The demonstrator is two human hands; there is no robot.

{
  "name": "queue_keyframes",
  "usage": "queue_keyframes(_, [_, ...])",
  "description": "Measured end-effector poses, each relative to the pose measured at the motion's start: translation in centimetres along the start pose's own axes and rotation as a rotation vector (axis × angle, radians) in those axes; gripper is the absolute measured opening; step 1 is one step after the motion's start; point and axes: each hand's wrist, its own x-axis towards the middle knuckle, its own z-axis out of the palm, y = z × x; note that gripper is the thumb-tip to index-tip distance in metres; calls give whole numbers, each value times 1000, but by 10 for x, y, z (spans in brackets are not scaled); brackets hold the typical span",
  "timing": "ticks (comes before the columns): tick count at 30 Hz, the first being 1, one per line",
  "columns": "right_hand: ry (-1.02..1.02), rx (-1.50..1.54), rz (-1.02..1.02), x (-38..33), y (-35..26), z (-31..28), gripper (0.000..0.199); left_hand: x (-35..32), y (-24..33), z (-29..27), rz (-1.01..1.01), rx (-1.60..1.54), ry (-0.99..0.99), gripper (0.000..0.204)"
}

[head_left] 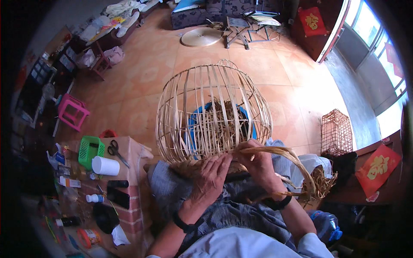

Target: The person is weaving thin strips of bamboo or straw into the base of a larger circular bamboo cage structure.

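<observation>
A large open-ribbed basket (pixel 186 92) of pale woven strips rests on its side across my lap, its near edge against me. My left hand (pixel 210 178) is closed on that near edge, fingers bent together over it. Close beside it, my right hand (pixel 259 167) pinches a long, flat tan strip of dried plant fibre (pixel 297 160). From this hand the strip loops out to the right and hangs down. The fingertips of both hands nearly meet at the edge, and their exact grip there is partly hidden. Through the ribs shows a blue basin (pixel 192 124) with dry strips (pixel 223 118).
At left, a covered table (pixel 134 193) carries scissors (pixel 115 150), a green plastic basket (pixel 90 151), a white roll (pixel 106 166) and bottles. To the right are a clear bag (pixel 306 165), a wire-like brown basket (pixel 337 133) and a large water bottle (pixel 325 225). A pink stool (pixel 72 112) stands far left.
</observation>
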Motion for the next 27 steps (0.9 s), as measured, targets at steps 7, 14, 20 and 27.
queue_keyframes(7, [-236, -34, -171, 35, -7, -5, 24, -13, 6, 0, 114, 372, -279, 50])
queue_keyframes(14, [-304, -231, -290, 40, -44, -23, 31, -6, 10, 5, 150, 586, -288, 47])
queue_keyframes(20, [-341, -339, -378, 32, -57, -42, 32, 4, 3, 9, 51, 377, -263, 41])
queue_keyframes(27, [-239, -413, -474, 19, -38, -32, 37, 14, 14, -23, -144, 5, 118, 49])
